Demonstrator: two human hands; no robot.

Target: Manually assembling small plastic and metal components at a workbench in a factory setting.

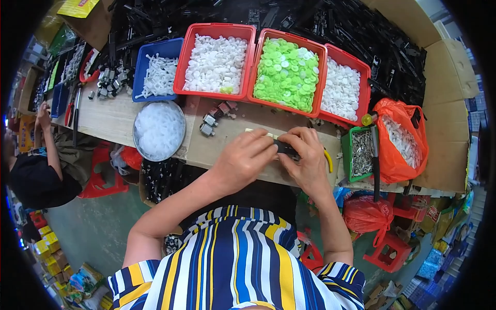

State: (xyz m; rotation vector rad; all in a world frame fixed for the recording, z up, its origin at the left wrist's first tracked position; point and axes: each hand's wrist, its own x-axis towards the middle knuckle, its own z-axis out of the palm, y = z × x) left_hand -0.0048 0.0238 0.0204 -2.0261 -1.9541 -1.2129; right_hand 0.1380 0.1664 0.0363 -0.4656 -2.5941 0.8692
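Observation:
Over the worktable (201,147), my left hand (247,156) and my right hand (308,160) meet with bent fingers around a small black plastic part (285,148). Both hands grip it from opposite sides, and the fingers hide much of its shape. A curved yellow handle (328,161) shows just right of my right hand. Left of the hands lie several small motors (208,125) with silver bodies. Beyond the hands stand a red bin of white plastic pieces (216,62) and a red bin of lime-green discs (287,72).
A round metal bowl (138,145) of translucent white pieces and a blue bin (137,88) stand left. At right are a green bin (349,174) of metal parts and an orange bag (413,170). Black parts (356,36) pile up behind. Another person (39,173) is at far left.

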